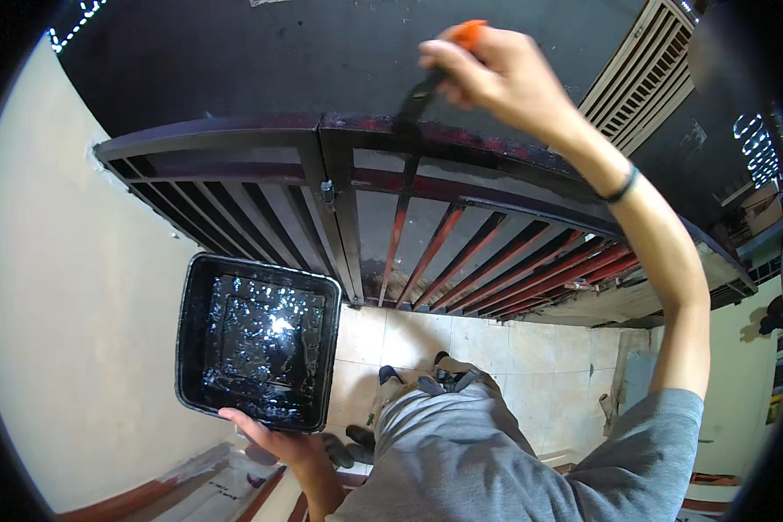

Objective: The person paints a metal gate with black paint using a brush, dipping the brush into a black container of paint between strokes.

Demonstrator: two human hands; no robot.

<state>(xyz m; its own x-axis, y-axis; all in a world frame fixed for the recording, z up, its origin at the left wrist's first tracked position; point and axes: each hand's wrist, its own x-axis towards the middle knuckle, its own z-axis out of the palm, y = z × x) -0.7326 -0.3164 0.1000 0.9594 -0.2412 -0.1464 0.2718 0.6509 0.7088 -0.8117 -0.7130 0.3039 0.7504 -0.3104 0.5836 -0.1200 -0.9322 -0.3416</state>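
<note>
Railing (426,204) under painting, seen from above. The left section, from the wall (70,287) to the central post, reads uniformly black on its bars and top rail. To the right of the post the bars are red, and the top rail there shows red patches among the black; judged from this, roughly the left half is coated and the right bars remain to be done.

Brush (431,74): dark bristles rest on the top rail just right of the post; the orange handle end shows above the fingers. Right hand (496,74): closed around the brush handle, arm fully extended forward and upward over the rail, wrist bent down, a dark band on the wrist.

Tray (259,341): black, rectangular, holding glossy black paint that reflects light; held low and left of the body, in front of the black section. Left hand (278,442): grips the tray's near edge from below, thumb on the rim, forearm rising from the lower edge.

Tiled floor (496,348) lies below; the grey shirt (487,461) fills the lower foreground.
</note>
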